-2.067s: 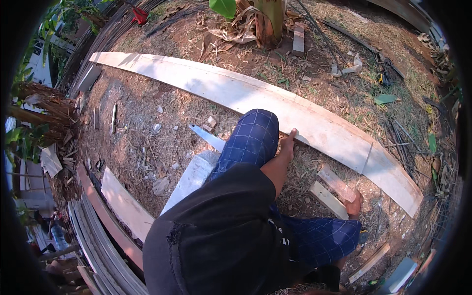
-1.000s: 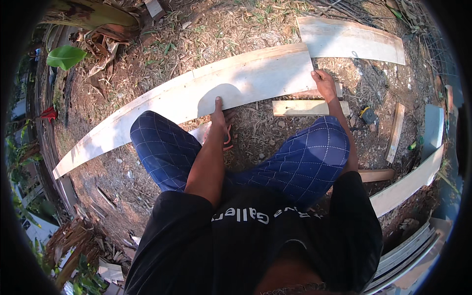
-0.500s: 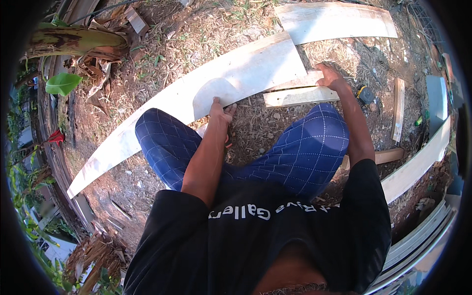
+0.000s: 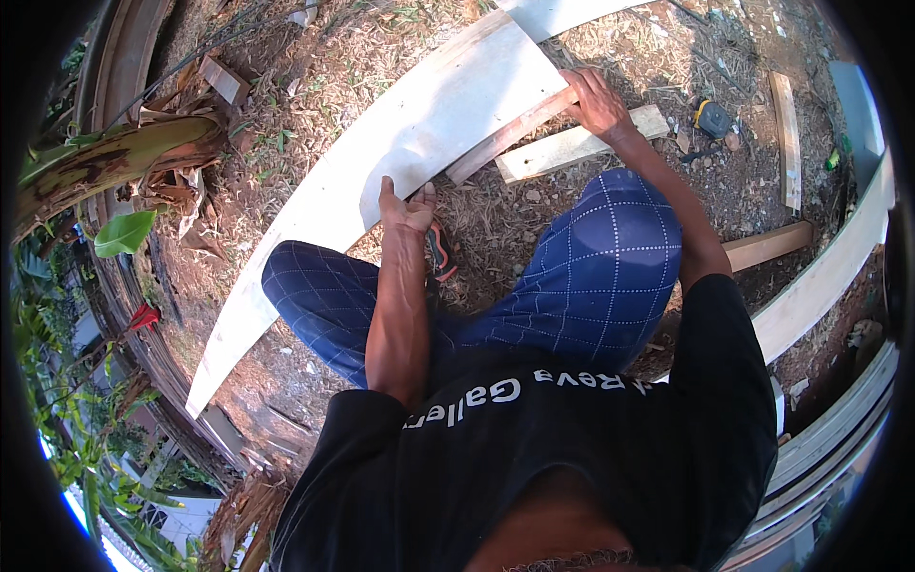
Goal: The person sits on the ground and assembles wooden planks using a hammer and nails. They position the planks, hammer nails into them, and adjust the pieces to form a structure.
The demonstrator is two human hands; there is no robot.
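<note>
A long curved white board (image 4: 448, 100) lies slantwise across the ground, its wide end far and its pointed end near left. My left hand (image 4: 408, 208) is closed on its near edge, thumb on top and the other fingers lower, partly hidden. Along the board's near edge, at the wide end, runs a reddish wooden batten (image 4: 510, 135), partly under the board. My right hand (image 4: 600, 103) grips the batten's right end, at the board's corner. A paler batten (image 4: 581, 145) lies apart, just nearer to me. Beside my left wrist lies an orange-handled tool (image 4: 440, 253), partly hidden.
A yellow and black tape measure (image 4: 711, 119) sits right of my right hand. Further right are a narrow wood strip (image 4: 787, 143), a wooden block (image 4: 770, 246) and another curved board (image 4: 822, 276). A second white board (image 4: 562, 14) lies beyond. A thick plant stem (image 4: 114, 162) stands left.
The curved board has turned, its wide end swinging away from me. My right hand has moved the reddish batten up along the board's near edge. My left hand keeps its hold.
</note>
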